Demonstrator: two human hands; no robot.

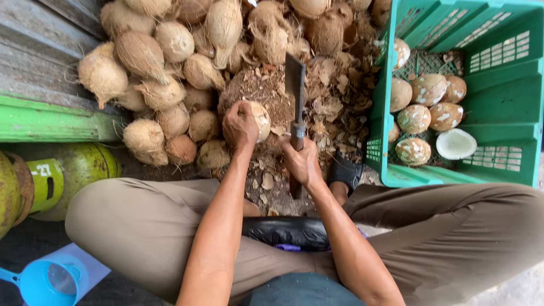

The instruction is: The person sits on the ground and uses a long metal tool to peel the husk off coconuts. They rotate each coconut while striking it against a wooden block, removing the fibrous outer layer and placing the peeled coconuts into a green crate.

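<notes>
Between a heap of husked coconuts (164, 73) and a green crate (498, 102) of peeled ones, the left hand (240, 126) clamps a coconut (260, 120) steady on the stump while the right hand (302, 161) grips a cleaver (295, 90), blade poised beside it.

Even, soft daylight was recorded throughout; no hard shadows or glare were noted. The green crate (498, 85) was rendered bright and saturated. Darker shade was observed well left of the crate, at the lower corner. Focus was sharp at centre. Wide-angle bending was noted at the frame edges beyond the crate.
</notes>
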